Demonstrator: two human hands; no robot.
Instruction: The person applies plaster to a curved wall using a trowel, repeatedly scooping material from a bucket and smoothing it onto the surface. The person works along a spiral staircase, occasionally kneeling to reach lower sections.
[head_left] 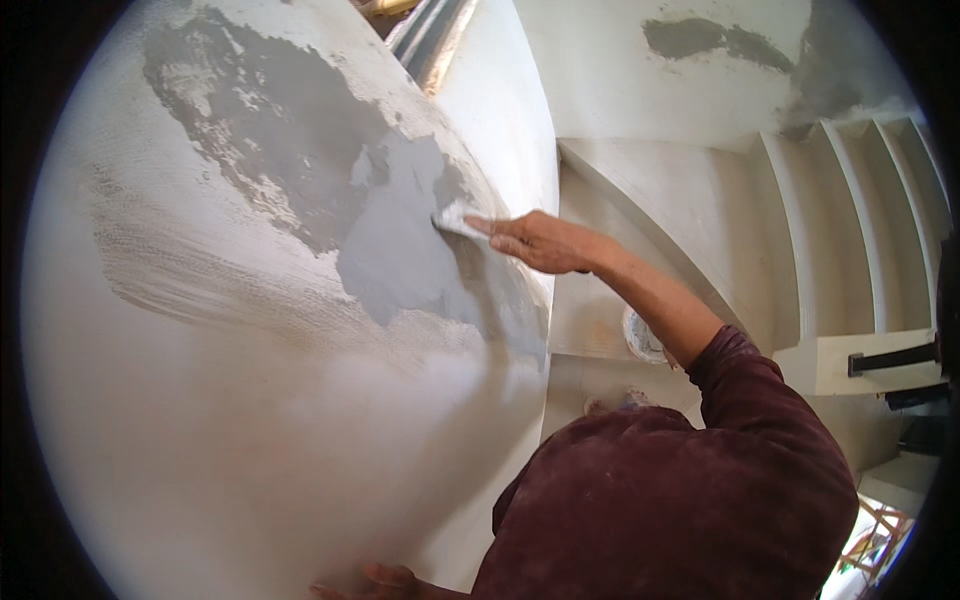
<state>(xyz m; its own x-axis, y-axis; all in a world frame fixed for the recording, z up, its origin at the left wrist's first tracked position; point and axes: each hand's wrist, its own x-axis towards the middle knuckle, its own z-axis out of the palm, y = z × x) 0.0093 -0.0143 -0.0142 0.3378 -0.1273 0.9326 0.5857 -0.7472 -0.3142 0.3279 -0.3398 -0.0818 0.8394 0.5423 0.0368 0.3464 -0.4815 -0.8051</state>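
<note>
My right hand (545, 242) is closed on a putty knife (458, 218), with the index finger laid along it. The blade's edge rests on a patch of wet grey plaster (395, 235) on the curved white wall (250, 430). Smoother, lighter plaster lies just left of the blade, while a darker, rougher grey area (290, 110) spreads up and left of it. Low in the picture, my left hand (372, 583) is partly cut off and blurred; its visible fingers reach out against the wall, holding nothing I can see.
Beneath my right forearm, a round bucket (642, 335) stands on a stair tread, partly hidden. Curved stairs (800, 240) run along the right side. Black rail pieces (895, 360) jut in at the right edge. Metal bars (430, 40) show beyond the wall's top edge.
</note>
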